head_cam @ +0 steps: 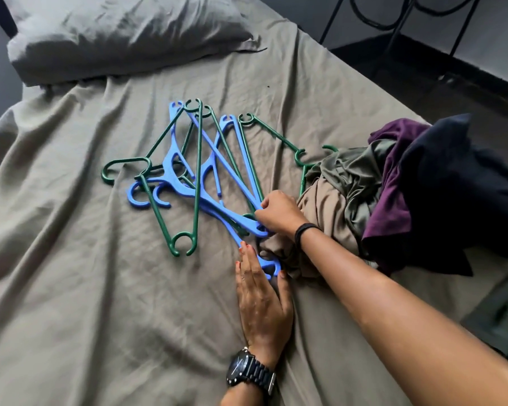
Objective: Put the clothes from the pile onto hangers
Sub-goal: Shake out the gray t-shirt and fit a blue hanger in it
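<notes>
**Hangers still bare, pile still waiting**

Nearest the camera, the left hand (261,291) is lying flat on the bed sheet (85,273), its fingers straight and relaxed, gripping nothing; the fingertips are touching the near end of a blue hanger (263,263), and a dark wristwatch (251,372) is sitting on that wrist; its dial is too small to read.

Moving rightward, the right hand (277,213) is reaching across with fingers curled, pinching the end of another blue hanger (232,213) where the tangle of blue and green hangers (194,171) meets the clothes; a black band (304,231) is circling that wrist.

Further right, the pile of clothes (393,194) is lying heaped at the bed's edge: tan, olive, purple and navy fabric bunched together, partly covering one green hanger (301,159).

As a judgement, the task is only beginning; no garment is showing on any hanger, and the whole pile appears to be waiting; a hanger is just being picked out.

No brand, label or legible writing is showing anywhere; a pillow (123,36) is resting at the head of the bed.
</notes>
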